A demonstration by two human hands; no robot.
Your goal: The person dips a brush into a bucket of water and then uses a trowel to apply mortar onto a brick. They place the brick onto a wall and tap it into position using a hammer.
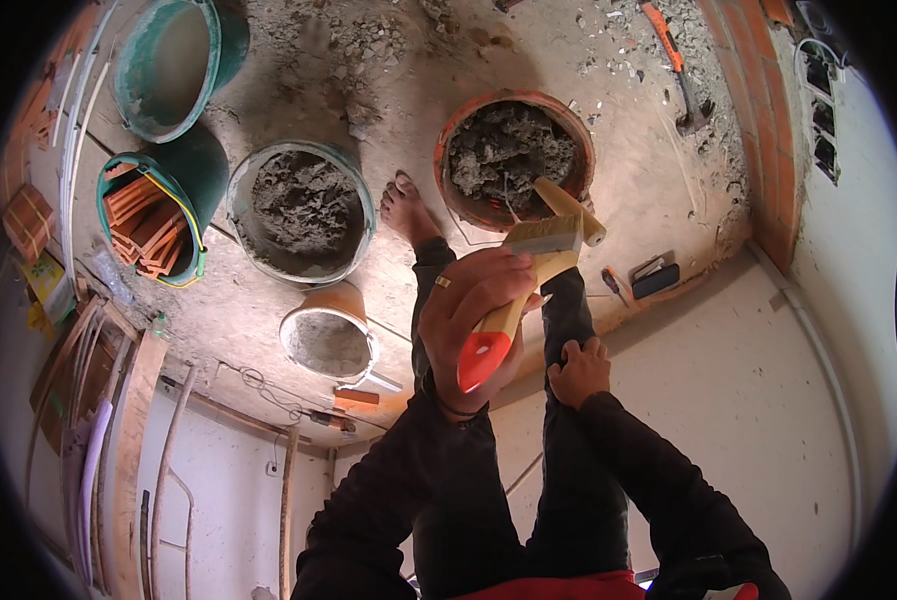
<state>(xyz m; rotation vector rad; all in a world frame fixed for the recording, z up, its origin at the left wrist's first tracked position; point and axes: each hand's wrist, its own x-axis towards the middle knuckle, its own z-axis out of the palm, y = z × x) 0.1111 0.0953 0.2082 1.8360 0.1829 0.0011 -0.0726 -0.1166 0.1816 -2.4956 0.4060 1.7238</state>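
My left hand (473, 310) is raised in front of my legs, its fingers wrapped round a flat paintbrush (513, 320) with a yellowish handle and a red end. The brush's pale head points away from me toward an orange bucket (446, 200) of dark grey, lumpy mortar. Just beyond the brush, a pale rod-like wooden piece (571, 212) lies across the bucket's near right rim; whether the brush touches it I cannot tell. My right hand (579, 373) rests on my right knee with its fingers curled and nothing visible in it.
Left of my bare foot (408, 210) stands a grey bucket (363, 245) of mortar. Further left are a green bucket (190, 205) of terracotta strips and a larger green tub (208, 60). A smaller bucket (368, 335) sits nearer. An orange-handled hammer (668, 45) and a phone (656, 281) lie right.
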